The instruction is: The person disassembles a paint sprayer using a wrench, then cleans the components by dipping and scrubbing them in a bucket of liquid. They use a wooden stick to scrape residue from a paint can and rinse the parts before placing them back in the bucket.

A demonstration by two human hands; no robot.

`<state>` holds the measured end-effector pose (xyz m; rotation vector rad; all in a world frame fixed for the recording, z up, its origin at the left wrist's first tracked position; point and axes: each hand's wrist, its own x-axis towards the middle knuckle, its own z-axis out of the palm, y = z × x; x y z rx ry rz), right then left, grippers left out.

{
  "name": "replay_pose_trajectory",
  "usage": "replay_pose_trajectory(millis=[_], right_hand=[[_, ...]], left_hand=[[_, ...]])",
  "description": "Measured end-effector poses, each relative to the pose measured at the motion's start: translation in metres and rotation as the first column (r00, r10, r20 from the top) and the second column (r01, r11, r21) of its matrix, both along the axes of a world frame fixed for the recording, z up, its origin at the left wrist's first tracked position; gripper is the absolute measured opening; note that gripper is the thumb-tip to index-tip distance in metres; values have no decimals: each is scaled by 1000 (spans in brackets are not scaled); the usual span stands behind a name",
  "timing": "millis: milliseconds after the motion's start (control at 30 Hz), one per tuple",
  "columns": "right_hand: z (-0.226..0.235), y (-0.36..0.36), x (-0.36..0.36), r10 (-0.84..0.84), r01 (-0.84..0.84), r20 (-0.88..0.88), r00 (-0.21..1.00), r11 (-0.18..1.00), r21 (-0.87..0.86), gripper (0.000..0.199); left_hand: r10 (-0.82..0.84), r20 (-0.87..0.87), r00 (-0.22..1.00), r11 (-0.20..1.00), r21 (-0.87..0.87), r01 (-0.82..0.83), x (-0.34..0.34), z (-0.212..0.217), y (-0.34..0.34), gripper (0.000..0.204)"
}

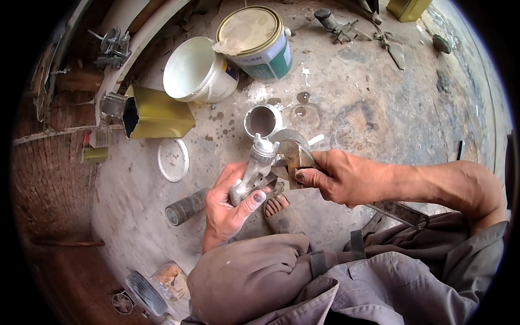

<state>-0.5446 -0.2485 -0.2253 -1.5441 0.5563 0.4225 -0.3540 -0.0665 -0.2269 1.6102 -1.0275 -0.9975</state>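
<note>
Holding spray gun in closed left hand, wrench in closed right hand, mid-frame. Could slip, scratching metal, if set crooked.

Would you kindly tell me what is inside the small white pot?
Inside the small white pot is a grey-brown surface, liquid or dried I cannot tell; anything beneath is hidden. The silver tool in the left hand covers part of the near rim.
</note>
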Motion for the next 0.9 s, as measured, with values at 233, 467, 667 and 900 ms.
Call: replay_pose_trajectory(millis=[233,467,667,900], right_hand=[[0,7,-4,-79,80,10,997,995,-52,44],[-22,38,-5,-209,222,160,965,972,-72,38],[-8,32,31,-334,337,157,929,941,10,34],[-18,44,18,-311,351,218,925,919,-179,27]], left_hand=[[50,5,999,999,-17,-50,-2,-12,-3,36],[52,331,942,998,-42,-41,-2,-7,2,33],[286,-20,958,955,-76,-286,-15,0,-18,36],[475,-103,874,874,-64,-482,-3,-8,-14,32]])
